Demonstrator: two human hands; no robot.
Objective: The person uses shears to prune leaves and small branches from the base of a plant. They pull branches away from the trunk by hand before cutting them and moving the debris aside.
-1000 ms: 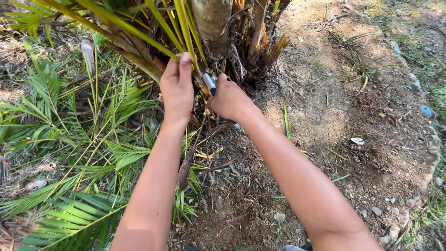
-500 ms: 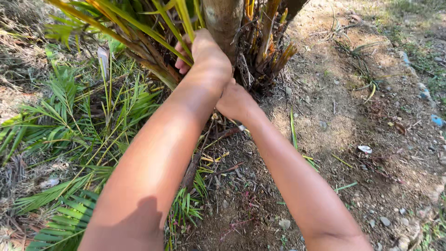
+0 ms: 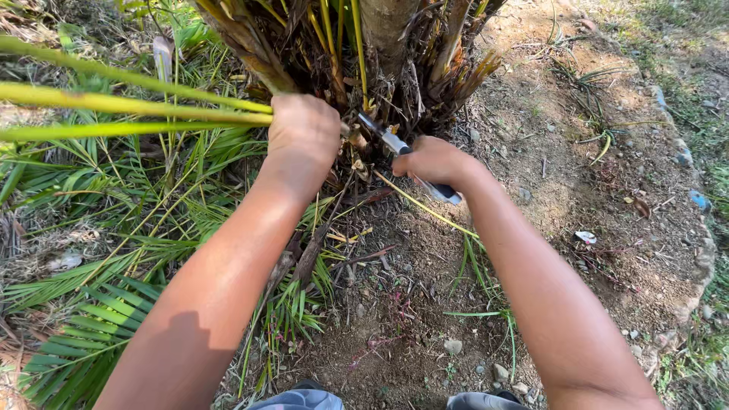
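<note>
Fronds: green palm stalks (image 3: 137,106) now pulled out sideways to the left
Left hand (image 3: 304,137): fingers closed tight around the stalk bundle, lower than a moment ago
Right hand (image 3: 433,161): fist wrapped on pruning shears (image 3: 395,144), blades at the palm trunk base (image 3: 387,38)
Meaning: stalk bases look exposed for cutting

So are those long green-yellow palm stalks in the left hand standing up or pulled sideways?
Pulled sideways. The long green-yellow palm stalks run nearly level from the left hand out to the picture's left edge, while the brown palm trunk stands upright.
</note>
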